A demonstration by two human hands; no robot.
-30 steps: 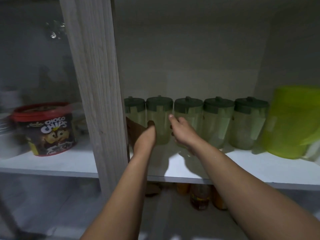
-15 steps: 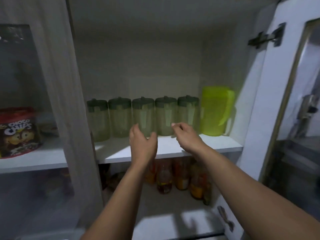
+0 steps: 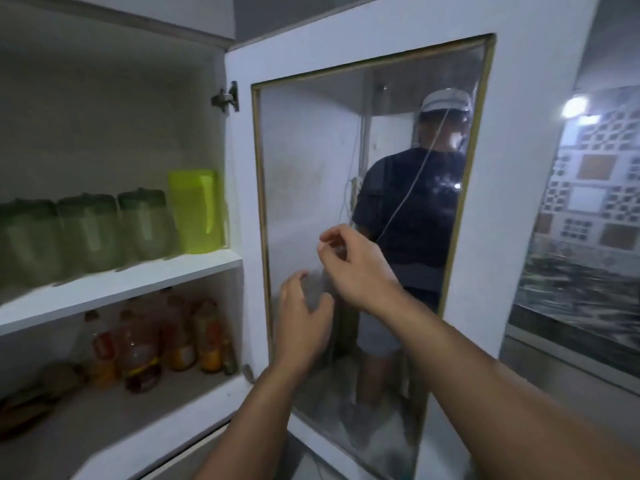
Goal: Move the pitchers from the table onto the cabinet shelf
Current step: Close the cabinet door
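Green-lidded pitchers (image 3: 86,233) stand upright in a row on the cabinet shelf (image 3: 138,284), long axes vertical, and I see three of them running toward the shelf's right end. At that end, just beside the last one, stands the lime pitcher (image 3: 195,211), also upright; which way its handle points I cannot tell through the blur. Both my hands are empty. My left hand (image 3: 303,318) hangs with fingers spread, and my right hand (image 3: 356,268) is loosely curled, both in front of the glass cabinet door (image 3: 519,202). Half a second ago they hovered at the shelf's front edge near the pitchers; now they have pulled away rightward, and the view has swung onto the door.
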